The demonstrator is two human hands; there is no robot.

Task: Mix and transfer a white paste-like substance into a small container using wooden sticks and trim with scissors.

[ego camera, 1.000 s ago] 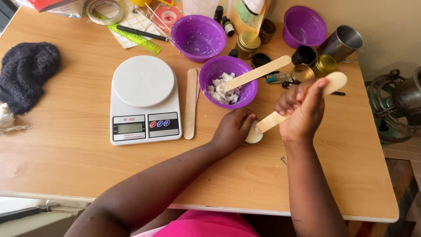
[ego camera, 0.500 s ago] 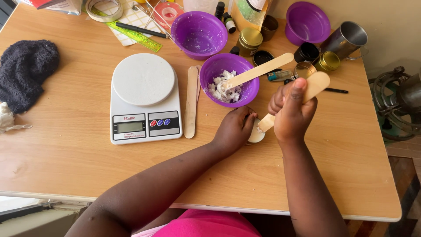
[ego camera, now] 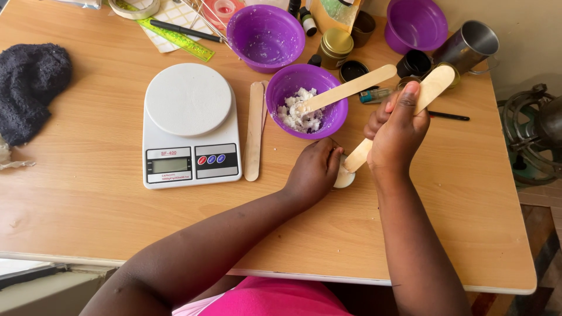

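Note:
My left hand [ego camera: 314,172] is wrapped around a small round container [ego camera: 344,178] of pale cream on the wooden table [ego camera: 88,199]. My right hand [ego camera: 397,130] grips a flat wooden stick [ego camera: 434,86] whose lower tip dips into that container. Just behind the hands sits a purple bowl [ego camera: 291,89] with white crumbly stuff, and a second wooden stick [ego camera: 351,88] leans in it.
A white kitchen scale [ego camera: 188,126] stands left of a third flat stick [ego camera: 254,130]. Two more purple bowls [ego camera: 266,36] [ego camera: 415,23], a metal cup [ego camera: 468,44], small tins, bottles, a pen and tape crowd the far edge. A dark knitted cloth [ego camera: 29,88] lies at left.
My right hand with the stick has tilted and shifted slightly left, its tip staying in the small container. The left hand still holds the container in the same place.

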